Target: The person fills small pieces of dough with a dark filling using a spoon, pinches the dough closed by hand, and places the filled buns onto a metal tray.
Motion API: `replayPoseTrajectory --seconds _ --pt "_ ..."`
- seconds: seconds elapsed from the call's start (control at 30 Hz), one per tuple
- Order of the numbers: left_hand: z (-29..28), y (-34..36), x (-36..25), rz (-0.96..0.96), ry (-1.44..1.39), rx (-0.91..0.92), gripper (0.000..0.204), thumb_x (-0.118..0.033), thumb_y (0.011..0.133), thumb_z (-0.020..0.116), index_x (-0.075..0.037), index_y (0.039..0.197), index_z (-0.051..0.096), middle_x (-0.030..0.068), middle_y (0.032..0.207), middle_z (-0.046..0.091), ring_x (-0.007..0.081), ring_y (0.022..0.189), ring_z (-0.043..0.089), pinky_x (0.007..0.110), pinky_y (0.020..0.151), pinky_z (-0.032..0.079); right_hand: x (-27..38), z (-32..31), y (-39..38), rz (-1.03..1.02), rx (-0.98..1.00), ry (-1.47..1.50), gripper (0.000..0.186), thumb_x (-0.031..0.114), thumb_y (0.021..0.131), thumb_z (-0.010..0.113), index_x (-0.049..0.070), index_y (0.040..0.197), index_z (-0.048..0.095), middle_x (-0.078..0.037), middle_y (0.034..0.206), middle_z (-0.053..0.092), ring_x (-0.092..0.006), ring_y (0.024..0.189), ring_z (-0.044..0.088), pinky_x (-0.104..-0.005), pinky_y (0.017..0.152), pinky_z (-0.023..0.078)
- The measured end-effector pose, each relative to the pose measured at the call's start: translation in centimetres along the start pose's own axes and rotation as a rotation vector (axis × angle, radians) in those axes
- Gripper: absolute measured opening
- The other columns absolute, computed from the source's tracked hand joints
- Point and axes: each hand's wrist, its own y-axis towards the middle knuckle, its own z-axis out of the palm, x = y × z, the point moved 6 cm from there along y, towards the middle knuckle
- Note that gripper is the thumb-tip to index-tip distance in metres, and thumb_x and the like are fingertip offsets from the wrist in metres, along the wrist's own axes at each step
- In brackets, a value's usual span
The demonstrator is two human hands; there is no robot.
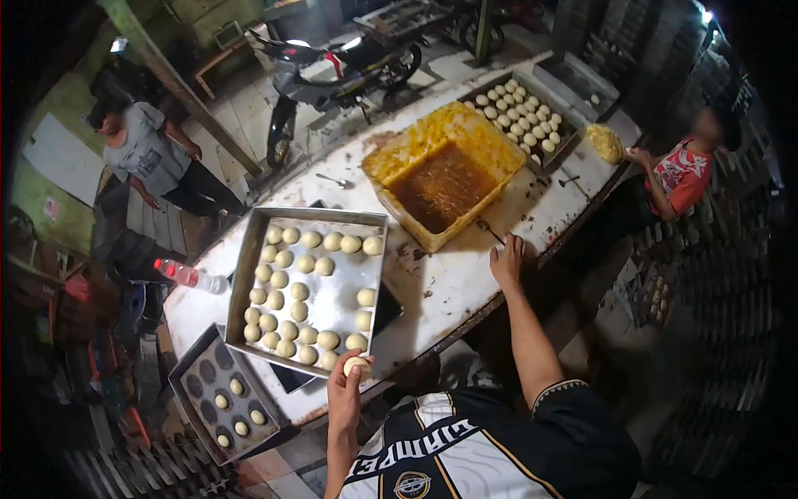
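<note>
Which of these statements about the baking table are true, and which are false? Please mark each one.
1. The left hand holds a dough ball. True.
2. The right hand holds a spoon. False: it lies flat on the table, holding nothing.
3. The yellow tub contains brown filling. True.
4. The near tray is completely full of dough balls. False: its middle and right part are mostly bare.
5. A water bottle lies left of the near tray. True.
</note>
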Motion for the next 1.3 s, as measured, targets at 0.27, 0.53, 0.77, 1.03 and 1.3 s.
replayPoseTrajectory --seconds 0.27,0.53,0.77,1.03,1.3 --pt "11.0 7.5 0.9 -0.176 -0.203 0.001 0.034 -0.024 0.104 0.064 -0.012 0.131 0.047 0.0163 0.122 0.067 0.0242 0.111 0.067 0.033 0.093 0.056 -2.5 0.9 2.8 -0.197 0.114 0.071 0.012 0.006 0.101 0.057 -0.001 0.111 0.058 -0.017 0.106 0.058 -0.0364 0.104 0.058 -0.0483 0.083 0.047" --pt "12.8 9.8 0.4 -0.102 0.004 -0.049 0.044 -0.022 0.102 0.067 -0.007 0.141 0.052 0.0113 0.124 0.068 0.022 0.111 0.068 0.034 0.096 0.055 15.5 -12.1 14.6 -0.456 0.358 0.25 0.011 0.009 0.098 0.061 0.001 0.105 0.066 -0.016 0.09 0.066 -0.0358 0.084 0.068 -0.046 0.069 0.053" --pt "12.3 9.6 -2.7 0.074 0.21 -0.165 0.031 -0.02 0.104 0.065 -0.001 0.126 0.056 0.0124 0.122 0.069 0.0185 0.107 0.068 0.029 0.094 0.054 20.7 2.4 19.7 -0.989 0.662 -0.28 0.016 0.008 0.087 0.064 0.006 0.095 0.078 -0.018 0.092 0.075 -0.0361 0.088 0.075 -0.0473 0.075 0.06" --pt "9.0 4.8 -1.0 0.157 0.176 -0.487 0.033 -0.024 0.105 0.064 -0.001 0.129 0.06 0.0136 0.124 0.069 0.0177 0.108 0.068 0.028 0.092 0.054 20.7 7.9 18.7 -1.117 0.766 -0.431 0.016 0.009 0.086 0.064 0.005 0.09 0.078 -0.019 0.094 0.076 -0.035 0.09 0.076 -0.0464 0.074 0.061" --pt "8.2 4.0 -0.8 0.173 -0.1 -0.483 0.028 -0.022 0.106 0.061 -0.002 0.126 0.06 0.0135 0.121 0.07 0.0203 0.109 0.068 0.031 0.094 0.055 21.0 9.8 20.5 -1.1 0.889 -0.586 0.02 0.015 0.091 0.064 0.005 0.102 0.078 -0.018 0.105 0.077 -0.0348 0.102 0.075 -0.0479 0.082 0.06"
